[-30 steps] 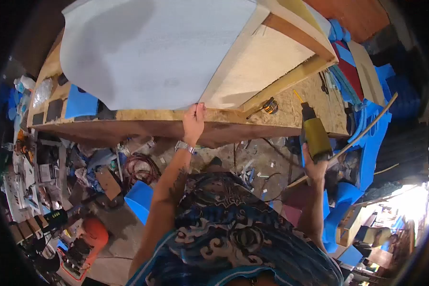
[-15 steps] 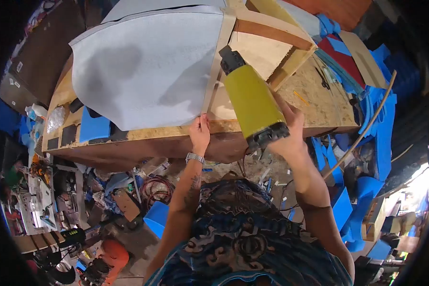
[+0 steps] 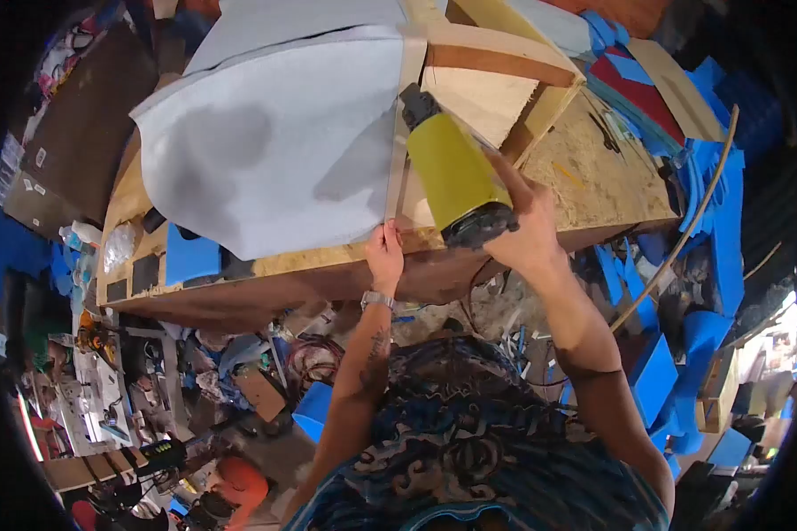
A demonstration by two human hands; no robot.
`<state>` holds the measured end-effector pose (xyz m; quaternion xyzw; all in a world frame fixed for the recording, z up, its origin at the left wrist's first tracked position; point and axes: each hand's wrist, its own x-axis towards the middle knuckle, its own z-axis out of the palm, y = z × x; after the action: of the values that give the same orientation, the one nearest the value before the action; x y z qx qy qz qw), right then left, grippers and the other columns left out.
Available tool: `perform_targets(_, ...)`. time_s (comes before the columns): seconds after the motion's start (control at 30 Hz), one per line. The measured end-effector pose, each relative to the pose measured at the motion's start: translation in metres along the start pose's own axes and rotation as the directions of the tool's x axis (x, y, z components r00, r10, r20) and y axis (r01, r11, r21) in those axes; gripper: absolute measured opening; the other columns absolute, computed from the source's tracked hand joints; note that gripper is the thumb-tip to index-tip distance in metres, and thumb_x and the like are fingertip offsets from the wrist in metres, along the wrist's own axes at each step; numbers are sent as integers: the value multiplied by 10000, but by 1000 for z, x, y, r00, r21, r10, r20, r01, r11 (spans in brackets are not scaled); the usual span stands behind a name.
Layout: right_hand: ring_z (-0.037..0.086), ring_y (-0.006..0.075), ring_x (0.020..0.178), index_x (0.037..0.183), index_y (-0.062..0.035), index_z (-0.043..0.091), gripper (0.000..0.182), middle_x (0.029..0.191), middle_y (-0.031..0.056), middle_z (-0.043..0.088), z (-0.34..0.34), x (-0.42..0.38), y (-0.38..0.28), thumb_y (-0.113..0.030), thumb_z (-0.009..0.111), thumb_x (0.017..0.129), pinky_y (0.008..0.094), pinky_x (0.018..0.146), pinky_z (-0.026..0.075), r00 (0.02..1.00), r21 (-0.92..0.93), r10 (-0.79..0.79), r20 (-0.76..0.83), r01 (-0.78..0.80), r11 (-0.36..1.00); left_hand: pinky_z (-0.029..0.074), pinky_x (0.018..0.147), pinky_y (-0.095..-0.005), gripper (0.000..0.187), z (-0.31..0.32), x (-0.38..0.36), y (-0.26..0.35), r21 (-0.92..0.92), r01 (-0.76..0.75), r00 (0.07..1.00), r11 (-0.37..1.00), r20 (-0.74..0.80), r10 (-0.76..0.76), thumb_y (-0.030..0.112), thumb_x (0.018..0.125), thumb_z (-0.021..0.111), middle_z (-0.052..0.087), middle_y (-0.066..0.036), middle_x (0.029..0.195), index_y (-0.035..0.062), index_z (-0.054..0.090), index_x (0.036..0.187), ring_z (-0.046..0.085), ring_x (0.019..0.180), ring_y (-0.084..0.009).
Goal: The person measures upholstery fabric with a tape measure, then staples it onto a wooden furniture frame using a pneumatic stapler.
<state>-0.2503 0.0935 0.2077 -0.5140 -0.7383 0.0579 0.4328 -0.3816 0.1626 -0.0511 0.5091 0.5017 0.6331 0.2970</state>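
A large piece of grey fabric (image 3: 266, 150) covers a curved wooden frame (image 3: 496, 55) on the workbench. Along the fabric's right edge runs a narrow beige strip (image 3: 405, 97). My left hand (image 3: 384, 258) is closed, its thumb and fingers pinching the strip's lower end by the bench's front edge. In my right hand (image 3: 527, 226) is a staple gun (image 3: 456, 168) with a yellow-green body and black ends. Its black nose points away from me and overlaps the strip in this view. The grip is hidden behind the tool's body.
The wooden workbench (image 3: 615, 199) bears scissors (image 3: 606, 133) and a blue foam piece (image 3: 191, 257). Blue foam scraps (image 3: 700, 345) and a long thin stick (image 3: 682, 234) lie on the right. Coiled hose (image 3: 314, 358) and other clutter cover the floor below.
The staple gun's nose has moved left, from beside the strip to over it. My left hand keeps its pinch at the strip's lower end. The whole view has shifted slightly.
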Motion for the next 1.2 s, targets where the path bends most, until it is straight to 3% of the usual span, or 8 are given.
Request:
perform_targets(0.1,627,369,838,1152,-63,535,578,922,219,625,7,2,4,-172,745,625,384,686,520,998,-23,-42,-50,41,999,347,441,-227,336,0,2,5,-92,56,998,994,21,-55,230,941,487,493,0,525,-8,572,721,439,485,-53)
perform_targets(0.2,630,367,822,1149,-54,532,565,920,220,624,6,1,10,-152,735,630,384,668,522,998,-20,-44,-46,43,999,352,441,-228,338,6,3,-4,-21,-119,992,993,-37,118,233,944,483,490,2,525,-3,572,718,440,486,-52)
perform_targets(0.3,631,364,815,1154,-47,527,563,922,219,624,-1,-2,5,-137,725,635,380,668,524,994,-6,-85,-74,85,996,352,439,-226,339,5,-2,-7,-271,94,994,958,-34,-107,230,945,479,488,5,523,4,567,709,438,480,-50)
perform_targets(0.5,629,367,828,1161,-35,520,581,930,219,623,-6,12,-11,-137,730,629,372,692,526,987,-9,-99,-125,99,995,346,426,-223,342,2,3,0,-99,-50,999,994,3,51,224,944,482,482,7,511,4,563,695,435,473,-49)
perform_targets(0.57,628,369,831,1159,-35,521,582,930,219,623,-3,16,-13,-139,733,627,374,694,525,989,15,-75,-128,78,997,346,424,-221,342,2,1,-10,-168,141,990,976,45,-136,224,943,484,484,5,509,3,565,696,437,472,-50)
perform_targets(0.8,628,372,828,1154,-44,525,579,932,215,627,-2,14,-9,-135,736,623,378,686,524,991,-3,-46,-124,46,999,356,433,-225,351,1,-1,-19,-133,218,975,967,84,-208,241,942,487,493,-2,515,-4,570,705,447,474,-53)
perform_targets(1.1,634,361,829,1154,-53,525,580,920,197,633,2,11,-5,-144,738,622,376,678,526,991,-41,-62,-118,57,998,352,425,-217,336,3,0,-1,-186,128,992,974,36,-123,234,944,483,491,10,526,9,567,709,441,471,-48)
perform_targets(1.2,636,355,825,1161,-65,528,579,922,192,632,1,6,-2,-160,738,629,371,673,524,997,-72,-48,-68,43,996,347,425,-212,330,2,-1,-10,71,-106,994,992,4,106,231,944,483,483,20,533,14,556,705,433,475,-42)
